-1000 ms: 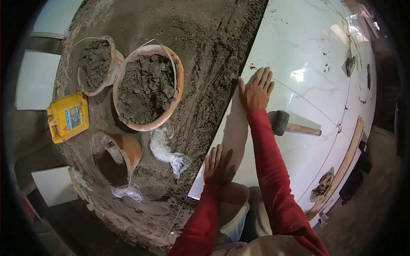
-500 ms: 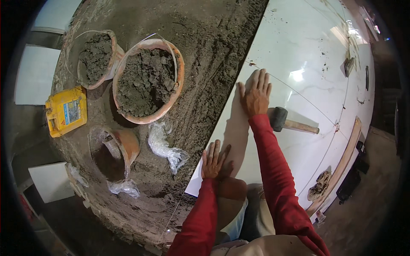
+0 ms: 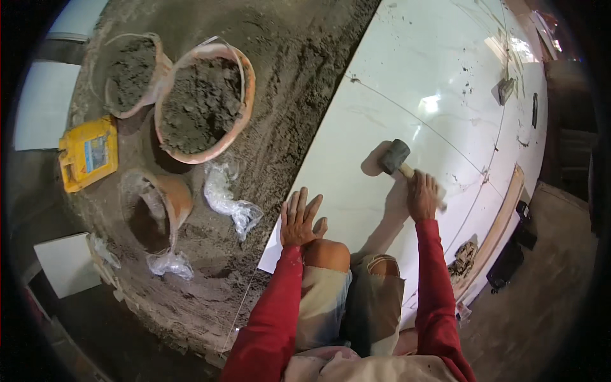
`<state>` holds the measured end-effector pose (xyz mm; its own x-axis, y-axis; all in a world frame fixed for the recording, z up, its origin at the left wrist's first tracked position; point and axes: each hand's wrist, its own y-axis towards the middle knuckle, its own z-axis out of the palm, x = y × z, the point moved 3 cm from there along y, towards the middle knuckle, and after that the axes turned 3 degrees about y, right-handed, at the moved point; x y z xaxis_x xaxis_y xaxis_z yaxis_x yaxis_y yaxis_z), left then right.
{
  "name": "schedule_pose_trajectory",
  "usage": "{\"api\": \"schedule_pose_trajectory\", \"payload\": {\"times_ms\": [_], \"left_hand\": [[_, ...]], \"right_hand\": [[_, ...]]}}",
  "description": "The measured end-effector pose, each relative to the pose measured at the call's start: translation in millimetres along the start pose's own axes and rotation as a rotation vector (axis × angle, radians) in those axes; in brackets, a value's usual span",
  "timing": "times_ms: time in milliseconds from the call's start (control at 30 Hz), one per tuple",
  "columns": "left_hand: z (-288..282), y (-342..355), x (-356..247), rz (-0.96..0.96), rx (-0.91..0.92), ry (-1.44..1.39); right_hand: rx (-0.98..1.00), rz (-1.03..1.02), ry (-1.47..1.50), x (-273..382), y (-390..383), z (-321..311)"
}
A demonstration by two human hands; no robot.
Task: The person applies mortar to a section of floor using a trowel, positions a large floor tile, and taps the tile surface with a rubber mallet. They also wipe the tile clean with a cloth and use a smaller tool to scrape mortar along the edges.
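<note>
My left hand (image 3: 299, 219) lies with fingers spread on the white marble-patterned tile (image 3: 344, 146), near its left edge and just ahead of my left knee. My right hand (image 3: 422, 197) grips the wooden handle of a black rubber mallet (image 3: 394, 155). The mallet head is over the tile to the right and ahead of my left hand, casting a shadow. Bare grey mortar bed (image 3: 299, 83) runs along the tile's left edge, with crumpled clear plastic (image 3: 226, 200) on it.
Two buckets of mortar (image 3: 200, 108) (image 3: 130, 76), a yellow jerrycan (image 3: 86, 156) and an orange bucket (image 3: 175, 200) stand left. Loose white tiles (image 3: 63, 267) lie beyond. A wooden batten (image 3: 490, 248), stained cloth (image 3: 463, 259) and black objects (image 3: 506, 267) are on the right.
My right hand has left its flat position on the tile, moved right and lower in view, and taken hold of the mallet, lifting it. My left hand stays spread on the tile.
</note>
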<state>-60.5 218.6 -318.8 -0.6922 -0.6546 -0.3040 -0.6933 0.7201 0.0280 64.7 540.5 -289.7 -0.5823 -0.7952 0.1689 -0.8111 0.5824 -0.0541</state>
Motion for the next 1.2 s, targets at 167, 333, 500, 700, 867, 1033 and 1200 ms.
{"api": "schedule_pose_trajectory", "payload": {"times_ms": [167, 333, 500, 700, 867, 1033, 1200], "left_hand": [[-11.6, 83.6, -2.3, 0.071, 0.061, -0.037], [-6.2, 150.2, -19.2, 0.045, 0.000, -0.007], [-5.3, 155.6, -25.3, 0.079, 0.021, -0.044], [-4.0, 151.7, -12.4, 0.074, 0.007, -0.047], [-1.7, 162.9, -23.6, 0.101, 0.011, -0.069], [-5.6, 158.1, -16.7, 0.097, 0.022, -0.050], [-6.6, 163.4, -28.0, 0.095, 0.019, -0.064]], "right_hand": [[0.128, 0.138, 0.450, 77.2, -15.8, -37.3], [-0.316, 0.184, 0.947, 111.0, -29.7, -84.3], [0.226, 0.319, 0.377, 77.3, -27.0, -0.4], [-0.296, 0.125, 0.703, 108.4, -11.1, -66.2], [0.112, 0.259, 0.429, 79.1, -14.6, 2.0], [-0.317, 0.060, 0.722, 97.7, -23.9, -60.9], [0.225, 0.361, 0.495, 69.3, -24.6, 11.1]]}}
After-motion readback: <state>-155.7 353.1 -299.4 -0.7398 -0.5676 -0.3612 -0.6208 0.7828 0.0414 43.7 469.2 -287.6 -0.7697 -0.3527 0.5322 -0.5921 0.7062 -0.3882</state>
